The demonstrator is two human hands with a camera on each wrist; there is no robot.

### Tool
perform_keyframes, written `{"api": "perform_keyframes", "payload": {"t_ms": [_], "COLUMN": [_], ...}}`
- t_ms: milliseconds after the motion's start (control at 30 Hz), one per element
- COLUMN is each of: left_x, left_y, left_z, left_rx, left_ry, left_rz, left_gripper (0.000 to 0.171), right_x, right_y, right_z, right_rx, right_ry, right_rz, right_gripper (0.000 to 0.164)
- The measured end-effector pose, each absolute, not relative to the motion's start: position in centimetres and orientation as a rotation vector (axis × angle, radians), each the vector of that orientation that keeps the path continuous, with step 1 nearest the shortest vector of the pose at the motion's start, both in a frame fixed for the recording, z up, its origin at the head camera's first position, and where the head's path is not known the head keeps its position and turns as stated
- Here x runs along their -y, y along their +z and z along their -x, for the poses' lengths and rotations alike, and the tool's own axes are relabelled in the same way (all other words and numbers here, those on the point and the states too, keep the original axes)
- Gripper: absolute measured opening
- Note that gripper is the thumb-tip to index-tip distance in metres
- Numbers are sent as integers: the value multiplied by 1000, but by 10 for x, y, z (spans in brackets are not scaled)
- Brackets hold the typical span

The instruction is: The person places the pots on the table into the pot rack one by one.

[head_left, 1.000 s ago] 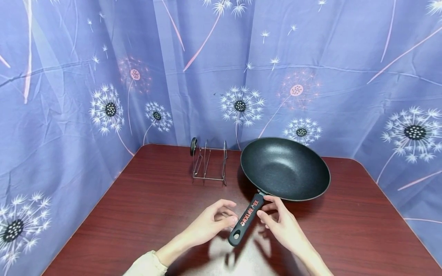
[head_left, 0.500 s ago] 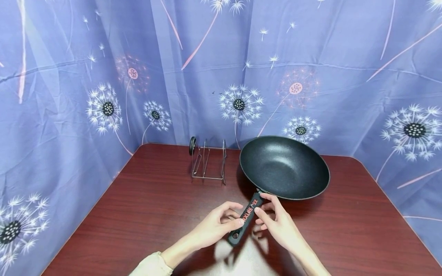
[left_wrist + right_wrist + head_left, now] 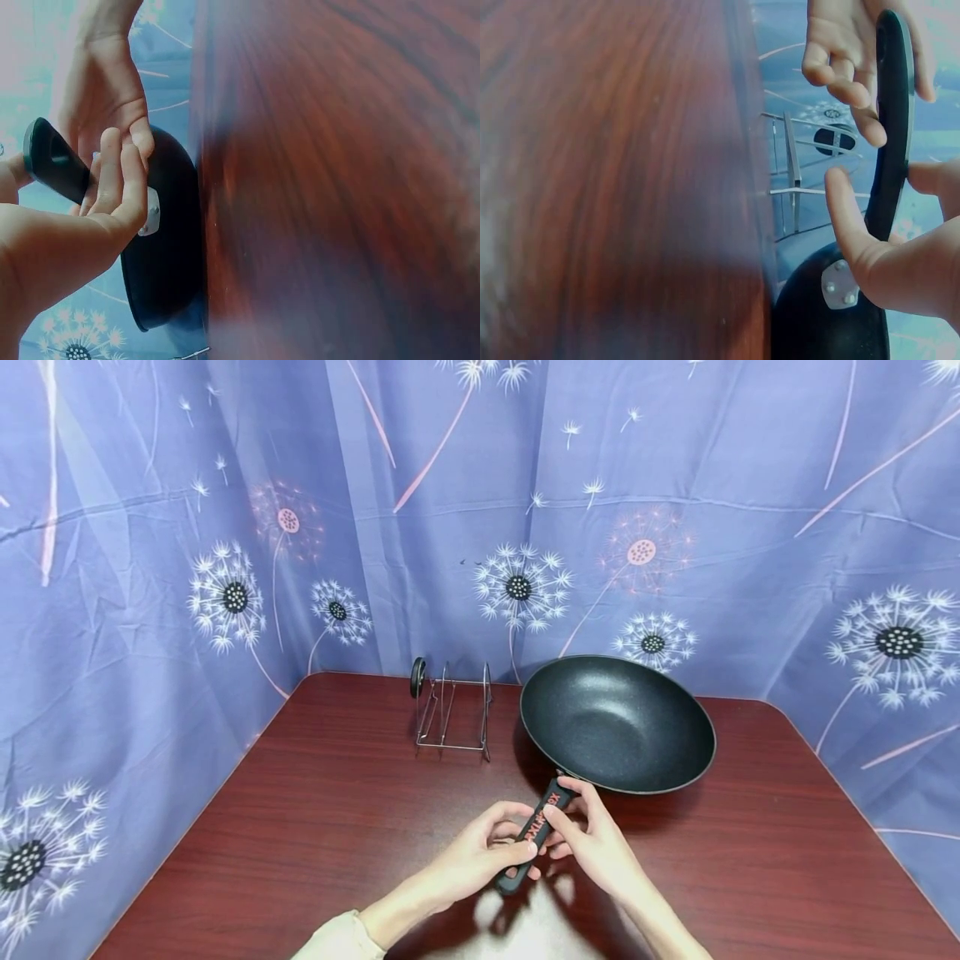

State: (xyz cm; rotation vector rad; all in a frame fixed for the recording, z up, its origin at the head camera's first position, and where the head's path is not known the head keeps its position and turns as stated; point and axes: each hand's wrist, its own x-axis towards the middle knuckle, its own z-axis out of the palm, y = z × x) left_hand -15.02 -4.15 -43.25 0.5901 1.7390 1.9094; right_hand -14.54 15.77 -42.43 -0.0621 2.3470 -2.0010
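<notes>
A black wok (image 3: 615, 718) sits toward the back right of the table, its dark handle (image 3: 551, 814) with red lettering angled at me. Near the handle's free end, my left hand (image 3: 480, 856) holds it with the thumb on top and fingers beneath. My right hand (image 3: 596, 843) grips nearer the bowl, thumb on the lettering and index finger by the handle's root. Seen from the left wrist, the left fingers (image 3: 112, 180) pass under the raised handle. In the right wrist view, a riveted bracket (image 3: 841, 285) joins handle and bowl.
Left of the wok stands a wire rack (image 3: 453, 747) with a black disc (image 3: 417, 677) at its upper left. The reddish-brown table (image 3: 337, 793) meets a blue dandelion-print curtain (image 3: 435, 568) at the back and sides.
My left hand has moved right onto the handle, its thumb now over it. My right hand has shifted slightly left, bringing its thumb onto the lettering. The wok and rack stay in place.
</notes>
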Motion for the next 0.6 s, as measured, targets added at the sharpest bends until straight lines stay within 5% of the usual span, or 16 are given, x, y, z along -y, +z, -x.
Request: {"api": "perform_keyframes", "payload": {"t_ms": [600], "left_x": [20], "left_y": [-432], "left_z": [148], "left_rx": [-1524], "left_ry": [2025], "left_rz": [-400], "left_gripper": [57], "right_x": [-150], "right_y": [-426], "right_z": [146], "right_rx": [-2336], "right_ry": [-2011], "right_rz": [-90], "right_gripper": [65]}}
